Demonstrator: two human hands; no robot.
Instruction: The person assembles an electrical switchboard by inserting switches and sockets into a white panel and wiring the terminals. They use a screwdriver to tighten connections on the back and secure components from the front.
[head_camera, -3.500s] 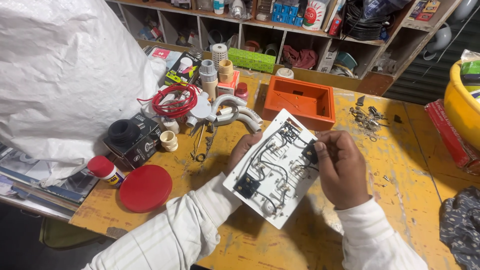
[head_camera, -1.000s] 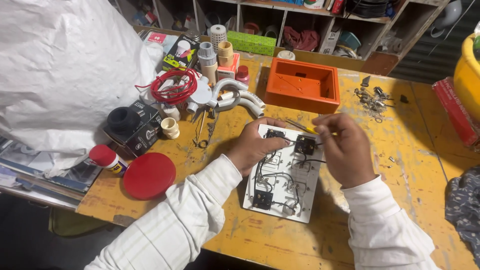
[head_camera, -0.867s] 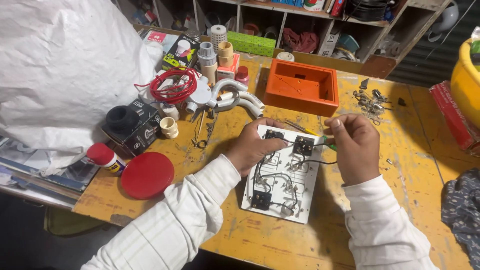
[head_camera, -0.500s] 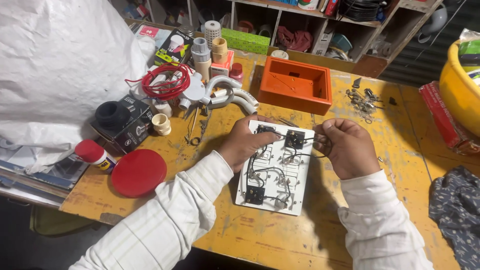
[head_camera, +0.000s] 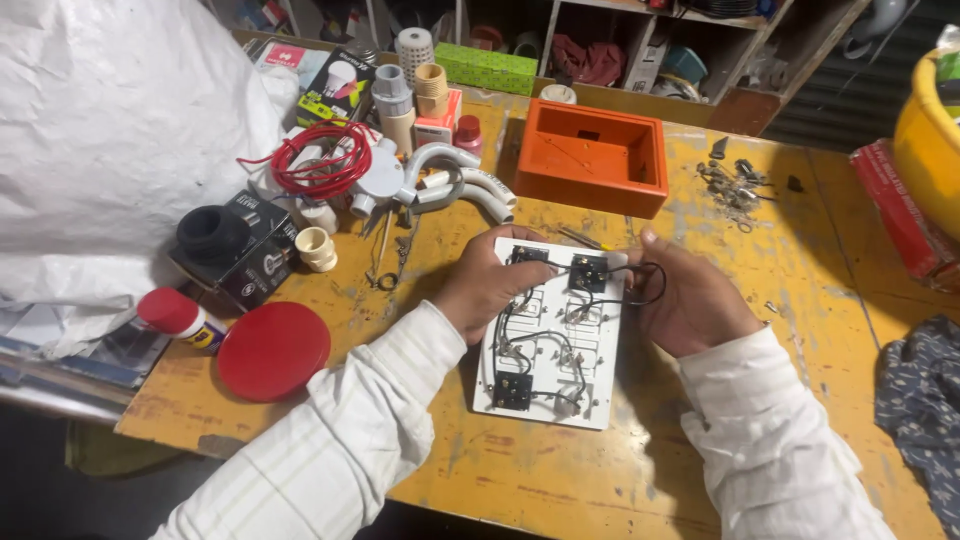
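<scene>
Head view: white switch plate (head_camera: 553, 345) between left hand (head_camera: 487, 290), right hand (head_camera: 695, 300), both gripping edges.

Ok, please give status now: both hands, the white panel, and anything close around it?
Left hand gripping white switch panel at its left edge. Right hand on right edge, by black wire. Panel flat on yellow table. Orange box just behind, apart.

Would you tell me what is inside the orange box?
The orange box looks empty; only its bare floor and a small slot in the far wall show. The near wall hides the front strip.
</scene>
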